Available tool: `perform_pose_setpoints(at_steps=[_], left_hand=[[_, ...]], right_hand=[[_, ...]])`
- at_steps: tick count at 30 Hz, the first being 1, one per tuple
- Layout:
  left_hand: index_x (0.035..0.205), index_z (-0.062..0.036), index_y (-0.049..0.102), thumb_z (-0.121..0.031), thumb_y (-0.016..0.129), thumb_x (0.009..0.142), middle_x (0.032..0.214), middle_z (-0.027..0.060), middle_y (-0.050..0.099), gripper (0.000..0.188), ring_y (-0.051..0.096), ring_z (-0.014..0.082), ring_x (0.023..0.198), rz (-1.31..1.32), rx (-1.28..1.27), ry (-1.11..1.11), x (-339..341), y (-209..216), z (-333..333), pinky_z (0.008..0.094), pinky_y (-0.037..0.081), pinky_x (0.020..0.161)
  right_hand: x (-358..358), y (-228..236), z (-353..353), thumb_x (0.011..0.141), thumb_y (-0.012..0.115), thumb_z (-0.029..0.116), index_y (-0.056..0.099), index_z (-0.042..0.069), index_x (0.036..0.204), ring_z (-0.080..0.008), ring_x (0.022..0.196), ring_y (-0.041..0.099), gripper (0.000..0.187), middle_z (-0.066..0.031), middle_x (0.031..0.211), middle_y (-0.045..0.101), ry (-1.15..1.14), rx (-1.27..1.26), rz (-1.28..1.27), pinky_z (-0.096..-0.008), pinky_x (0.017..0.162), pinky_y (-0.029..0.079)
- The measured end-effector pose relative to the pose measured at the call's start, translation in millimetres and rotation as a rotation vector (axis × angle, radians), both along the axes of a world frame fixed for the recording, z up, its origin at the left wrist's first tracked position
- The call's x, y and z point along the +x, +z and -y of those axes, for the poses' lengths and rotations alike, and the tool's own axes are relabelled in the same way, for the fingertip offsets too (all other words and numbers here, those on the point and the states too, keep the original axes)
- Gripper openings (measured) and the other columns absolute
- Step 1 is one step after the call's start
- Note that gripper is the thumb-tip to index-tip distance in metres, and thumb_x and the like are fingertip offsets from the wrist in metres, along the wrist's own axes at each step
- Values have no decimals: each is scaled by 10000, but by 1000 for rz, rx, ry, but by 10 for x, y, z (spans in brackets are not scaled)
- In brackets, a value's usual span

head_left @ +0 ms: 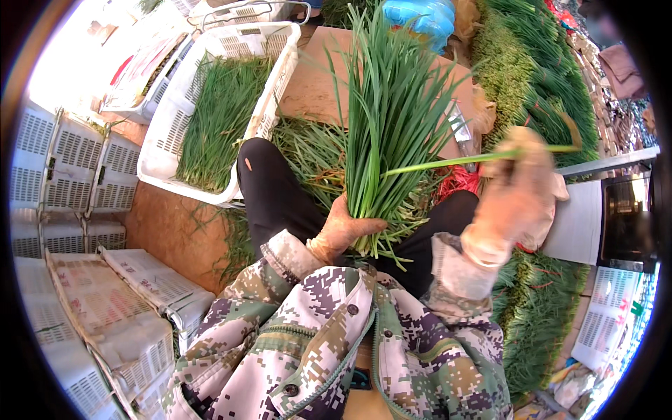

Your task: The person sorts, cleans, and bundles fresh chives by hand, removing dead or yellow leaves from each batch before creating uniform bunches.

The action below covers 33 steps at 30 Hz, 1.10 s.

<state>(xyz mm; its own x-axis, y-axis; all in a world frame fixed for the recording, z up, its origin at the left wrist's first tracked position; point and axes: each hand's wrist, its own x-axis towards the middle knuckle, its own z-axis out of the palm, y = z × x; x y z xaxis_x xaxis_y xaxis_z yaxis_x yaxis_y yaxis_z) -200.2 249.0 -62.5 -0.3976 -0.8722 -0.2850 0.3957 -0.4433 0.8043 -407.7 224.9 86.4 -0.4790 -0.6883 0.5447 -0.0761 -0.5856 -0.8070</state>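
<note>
My left hand (341,229) is closed round the lower stems of a thick bunch of Chinese chives (381,133), held upright over my lap with the leaf tips pointing away from me. To the right, my right hand (516,178) is smeared by motion. It grips a long green leaf (451,162) that stretches from the bunch across to the hand and sticks out past it, bent and yellowish at the tip. Loose chive leaves (308,150) lie in a heap on the ground between my knees, partly hidden by the bunch.
A white plastic crate (157,157) holding chives stands ahead on the left. Stacked white crates (70,164) line the left side. Bundled chives (542,91) lie in rows at the far right, with more chives (539,315) near my right side. A blue plastic bag (423,17) sits beyond the cardboard (304,87).
</note>
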Motion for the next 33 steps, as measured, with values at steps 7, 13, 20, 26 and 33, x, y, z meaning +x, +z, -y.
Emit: perform_pose_setpoints(at_steps=[7, 13, 20, 26, 33], left_hand=[[1114, 4, 629, 10, 769, 705, 944, 82, 699, 432, 676, 191, 792, -101, 28, -67, 129, -23, 175, 323, 549, 750], [1152, -1, 623, -18, 780, 674, 935, 92, 698, 504, 674, 207, 794, -201, -38, -89, 226, 122, 368, 347, 546, 753], [1178, -13, 641, 7, 800, 605, 984, 92, 710, 595, 685, 228, 874, -129, -159, -135, 251, 251, 317, 364, 547, 842], [1245, -28, 619, 58, 787, 661, 1094, 90, 706, 614, 670, 211, 1008, -95, -226, -158, 162, 142, 317, 372, 534, 901], [1242, -20, 584, 107, 746, 698, 1143, 94, 660, 582, 634, 228, 1072, 54, -70, -122, 137, 109, 332, 373, 543, 900]], right_hand=[[-1030, 442, -434, 1031, 540, 234, 621, -85, 1161, -138, 771, 570, 354, -77, 877, 613, -378, -2, 24, -256, 658, 476], [-935, -802, -428, 905, 658, 278, 685, 15, 1059, -254, 742, 651, 305, -105, 807, 677, -345, 677, -1108, -358, 659, 521], [-102, -1006, -269, 872, 758, 234, 617, 28, 1252, -157, 885, 680, 455, -98, 994, 709, 374, 758, -444, -317, 781, 544], [228, -1121, -230, 752, 857, 391, 507, 17, 1371, -209, 1121, 615, 804, -119, 1234, 645, 706, 685, -219, -359, 982, 472], [709, -827, 78, 780, 798, 240, 520, -11, 1315, -261, 1063, 643, 653, -166, 1169, 665, 417, 599, -233, -367, 926, 504]])
